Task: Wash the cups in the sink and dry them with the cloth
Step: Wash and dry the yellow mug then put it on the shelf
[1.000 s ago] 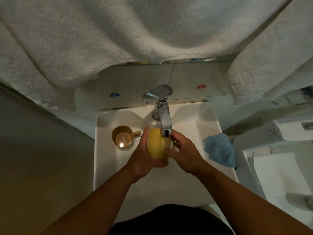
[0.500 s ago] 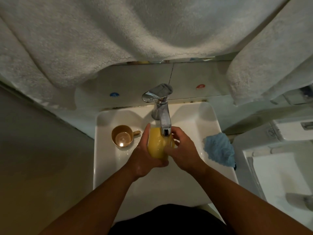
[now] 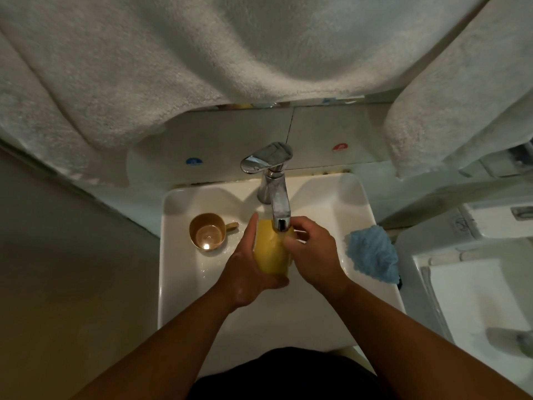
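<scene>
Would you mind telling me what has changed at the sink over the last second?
Very little. The right hand has shifted its fingers up toward the rim of the yellow cup under the tap; the left hand keeps its grip on the cup's side. Nothing was taken up or let go. The brown cup and blue cloth have not moved.

White sink (image 3: 184,284) is carrying the items. A brown cup (image 3: 208,231) is standing upright in the back left of the basin, mouth up, handle pointing right toward the tap (image 3: 274,186). The tap is rising from the back ledge at centre, spout reaching forward over the basin. A blue cloth (image 3: 372,254) is lying crumpled on the right rim, overhanging its outer edge.
</scene>
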Action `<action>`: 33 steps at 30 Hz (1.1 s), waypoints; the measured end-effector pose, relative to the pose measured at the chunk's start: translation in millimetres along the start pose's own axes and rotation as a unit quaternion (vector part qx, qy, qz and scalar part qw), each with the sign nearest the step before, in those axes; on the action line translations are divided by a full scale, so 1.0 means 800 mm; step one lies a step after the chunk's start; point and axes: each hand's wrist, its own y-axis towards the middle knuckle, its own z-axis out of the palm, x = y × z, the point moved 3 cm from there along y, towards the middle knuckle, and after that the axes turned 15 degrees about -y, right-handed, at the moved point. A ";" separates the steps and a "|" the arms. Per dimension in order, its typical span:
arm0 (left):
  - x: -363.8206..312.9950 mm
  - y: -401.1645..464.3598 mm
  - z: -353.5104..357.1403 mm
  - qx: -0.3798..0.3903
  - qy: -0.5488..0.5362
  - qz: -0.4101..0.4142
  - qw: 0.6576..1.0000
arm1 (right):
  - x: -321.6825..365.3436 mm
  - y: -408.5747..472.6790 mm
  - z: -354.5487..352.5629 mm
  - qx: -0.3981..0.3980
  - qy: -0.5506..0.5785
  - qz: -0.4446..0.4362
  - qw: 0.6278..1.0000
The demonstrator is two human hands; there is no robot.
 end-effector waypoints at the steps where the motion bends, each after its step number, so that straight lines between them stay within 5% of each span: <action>1: -0.001 -0.001 0.000 0.001 0.001 -0.002 1.000 | 0.001 0.000 -0.001 -0.008 -0.002 0.004 1.000; 6: 0.000 0.004 -0.005 0.005 0.017 0.010 1.000 | -0.002 -0.006 0.008 0.072 -0.025 -0.014 0.997; 12: -0.001 -0.001 -0.002 0.002 -0.006 -0.004 1.000 | 0.006 0.001 -0.008 -0.022 -0.029 -0.012 0.999; 18: 0.004 0.002 -0.005 -0.003 -0.039 -0.018 0.999 | -0.002 -0.014 0.011 0.077 -0.067 -0.038 0.994; 24: 0.003 -0.003 -0.003 0.009 -0.035 -0.018 0.999 | 0.006 -0.007 -0.003 -0.004 -0.039 -0.013 0.999; 28: 0.007 -0.001 -0.008 0.012 -0.023 -0.012 1.000 | 0.003 -0.013 0.007 0.041 -0.044 -0.023 0.998; 33: 0.008 -0.006 -0.005 0.006 -0.068 -0.041 0.997 | 0.009 -0.003 -0.004 -0.037 -0.064 -0.029 0.997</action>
